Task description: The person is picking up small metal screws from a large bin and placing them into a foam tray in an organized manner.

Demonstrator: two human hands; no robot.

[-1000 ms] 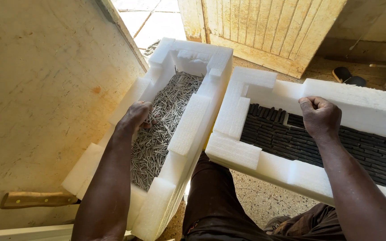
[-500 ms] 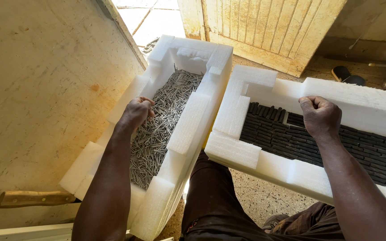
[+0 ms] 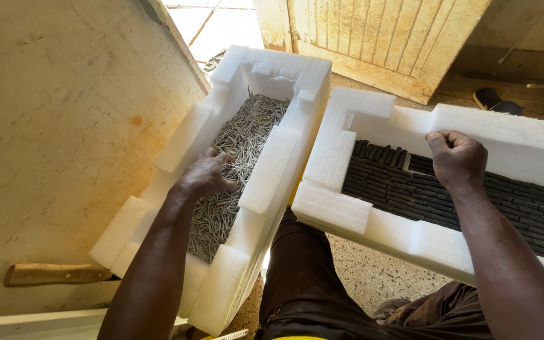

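Loose grey nails (image 3: 234,170) fill a long white foam tray (image 3: 272,170) leaning against the tan wall (image 3: 64,126). Left hand (image 3: 206,177) lies palm-down on the nail pile, fingers loosely curled into it; can't tell if it pinches any. Right hand (image 3: 456,158) closed in a fist over a second foam tray (image 3: 373,214), just beside the first, holding neat rows of dark collated nail strips (image 3: 448,198). Wooden handle (image 3: 55,274) lower left; wooden door (image 3: 379,38) behind.

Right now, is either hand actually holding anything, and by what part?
The right hand grips the far wall of the white foam tray of dark strips. The left hand rests in the grey nails; whether it holds any cannot be told.
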